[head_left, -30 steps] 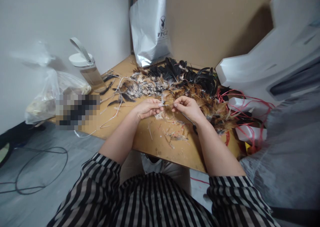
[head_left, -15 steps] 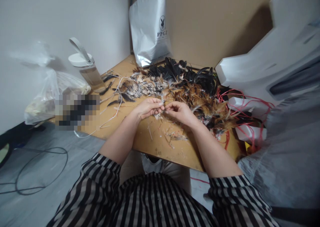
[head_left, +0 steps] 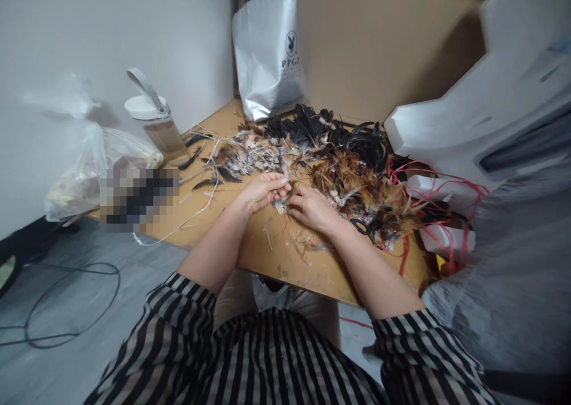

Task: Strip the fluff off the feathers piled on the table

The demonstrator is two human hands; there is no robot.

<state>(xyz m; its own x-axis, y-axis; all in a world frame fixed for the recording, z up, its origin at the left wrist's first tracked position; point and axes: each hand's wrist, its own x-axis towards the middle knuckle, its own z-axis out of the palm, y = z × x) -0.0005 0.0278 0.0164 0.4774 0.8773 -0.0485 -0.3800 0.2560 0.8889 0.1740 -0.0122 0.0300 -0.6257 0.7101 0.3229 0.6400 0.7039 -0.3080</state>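
Note:
Above the table's middle, my left hand (head_left: pixel 267 192) is closed, its thumb and fingertips pinching a small pale-brown feather (head_left: pixel 291 166) that sticks up past them. My right hand (head_left: pixel 312 207) is curled with its fingertips right beside the left ones; what lies between them is too small to make out. Just behind both hands spreads a heap of feathers: brown ones (head_left: pixel 357 182) to the right, black ones (head_left: pixel 307 122) at the back, mottled ones (head_left: pixel 250 152) to the left. A black loop like a scissor handle (head_left: pixel 359 226) shows beside my right wrist.
On the wooden table (head_left: pixel 263 256) lie feather scraps (head_left: pixel 307 241). A bottle (head_left: pixel 165 134), a filled plastic bag (head_left: pixel 96 167) and a silver bag (head_left: pixel 270 54) stand around the left and back. Red strings (head_left: pixel 450 182) and white pieces (head_left: pixel 446 238) crowd the right.
My right hand has turned and shifted slightly left, nearer the left fingertips, with its fingers more curled. The dark loop by the right wrist has come into sight. My left hand stays nearly still.

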